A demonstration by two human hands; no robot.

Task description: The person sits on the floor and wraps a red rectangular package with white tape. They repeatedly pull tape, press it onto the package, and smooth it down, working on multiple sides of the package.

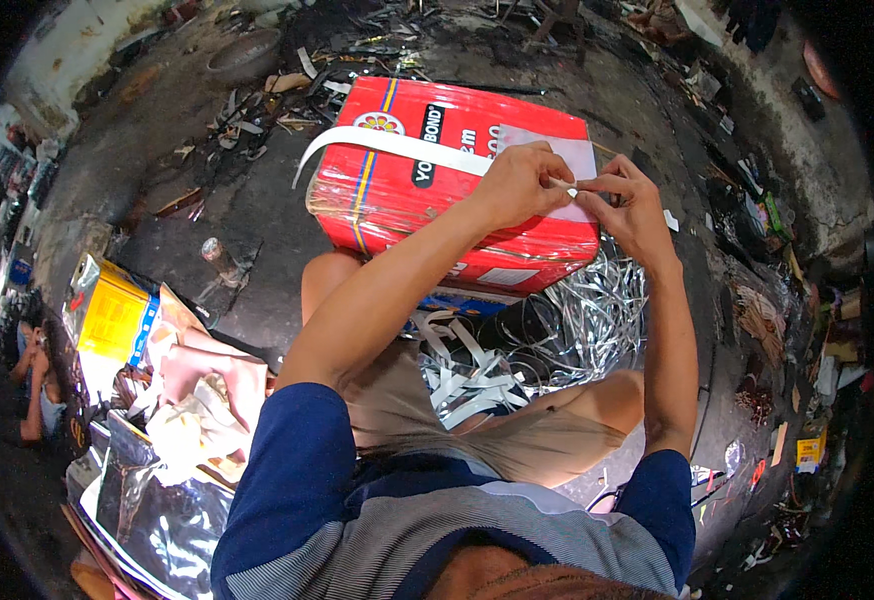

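Pinching one end of white strip (407, 146) between left hand (522, 185) and right hand (625, 200), both grips closed on it. Resting over red box (427, 190) for support; cut silver strips (567, 330) heaped below.

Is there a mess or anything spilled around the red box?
Yes. Silvery strip offcuts lie tangled in a heap on the floor below the red box, and scraps are scattered beyond it. Both hands pinch a white strip.

red wrapped box (427, 170) ahead, white label (567, 160) on top; yellow-blue tin (112, 315) at left.
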